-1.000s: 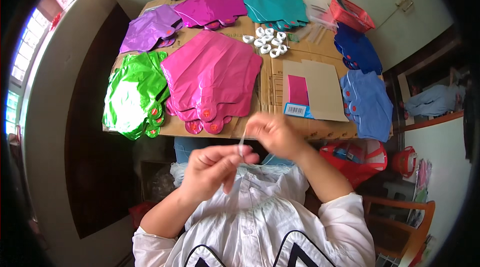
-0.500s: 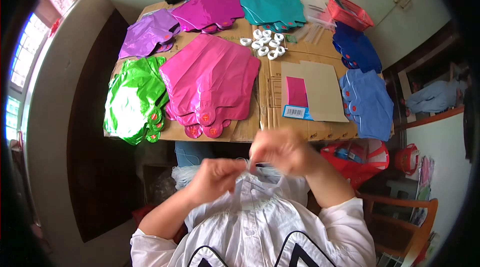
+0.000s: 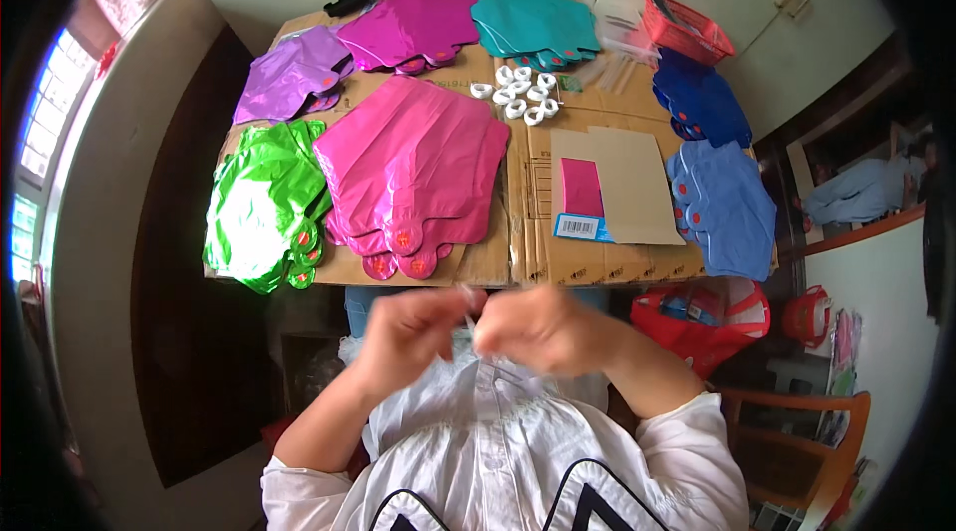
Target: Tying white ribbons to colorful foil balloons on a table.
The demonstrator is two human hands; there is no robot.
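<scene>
In front of the table edge, over my lap, both hands are raised close together and smeared by motion. My left hand (image 3: 410,334) is closed, its fingertips pinching a thin whitish strand (image 3: 470,320). Against it, my right hand (image 3: 546,330) is closed too, with curled fingers on the same strand; its exact hold is blurred. Below them a pale bundle of white threads (image 3: 351,348) partly shows on my lap. Nearest on the table lies a stack of pink flat foil balloons (image 3: 413,168) with round tabs. Small white coils (image 3: 520,91) sit behind, right of the stack.
More flat foil balloons lie around: green (image 3: 261,203), lilac (image 3: 289,73), magenta (image 3: 408,28), teal (image 3: 533,23), dark blue (image 3: 702,98) and light blue (image 3: 727,203). A cardboard sheet (image 3: 632,183), a red basket (image 3: 687,33), a red bag (image 3: 697,327) and a wooden chair (image 3: 787,431) are at the right.
My right hand has moved down and slightly left, while my left hand has risen a little. The thin strand stays between them. The view has shifted slightly.
</scene>
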